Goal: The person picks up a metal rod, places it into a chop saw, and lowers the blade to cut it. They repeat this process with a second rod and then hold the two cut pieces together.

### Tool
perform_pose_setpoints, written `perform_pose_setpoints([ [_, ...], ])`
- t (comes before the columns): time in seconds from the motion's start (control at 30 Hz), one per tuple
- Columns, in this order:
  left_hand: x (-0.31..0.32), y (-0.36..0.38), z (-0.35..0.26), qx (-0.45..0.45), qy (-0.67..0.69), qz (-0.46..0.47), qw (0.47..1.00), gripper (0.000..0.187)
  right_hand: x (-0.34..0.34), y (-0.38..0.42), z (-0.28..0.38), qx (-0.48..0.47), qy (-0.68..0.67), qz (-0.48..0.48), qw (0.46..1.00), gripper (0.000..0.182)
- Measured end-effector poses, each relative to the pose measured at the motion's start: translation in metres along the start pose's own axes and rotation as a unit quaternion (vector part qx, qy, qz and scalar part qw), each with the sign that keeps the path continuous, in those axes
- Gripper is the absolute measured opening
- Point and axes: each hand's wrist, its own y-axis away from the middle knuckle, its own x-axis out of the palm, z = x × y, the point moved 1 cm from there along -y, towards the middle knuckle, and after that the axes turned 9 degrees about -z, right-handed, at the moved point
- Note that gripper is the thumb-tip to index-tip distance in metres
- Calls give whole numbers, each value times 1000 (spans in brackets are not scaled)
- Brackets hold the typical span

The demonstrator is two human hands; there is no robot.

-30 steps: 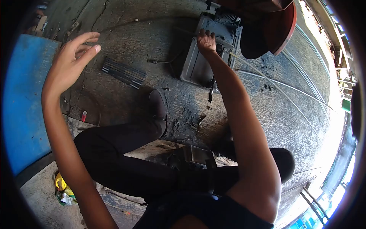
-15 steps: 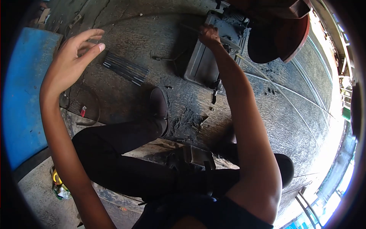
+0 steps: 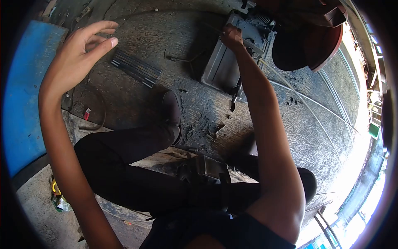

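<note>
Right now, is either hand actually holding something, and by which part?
The left hand is raised, open and empty. The right hand is closed at the top of the grey machine base, seemingly on a thin rod there; the exact grip cannot be told.

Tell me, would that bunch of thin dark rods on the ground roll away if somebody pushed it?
The rods look thin, round and loose, lying side by side on the ground, so a sideways push would probably roll and scatter them. They look like straight metal, so likely stiff, not floppy. Neither the left hand nor the right hand touches them.
</note>
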Motion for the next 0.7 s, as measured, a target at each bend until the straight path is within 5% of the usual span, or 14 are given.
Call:
perform_pose_setpoints([
  [0.7,2,1,0,10,-9,9,1000,50,4,0,-3,4,10,6,1000,35],
])
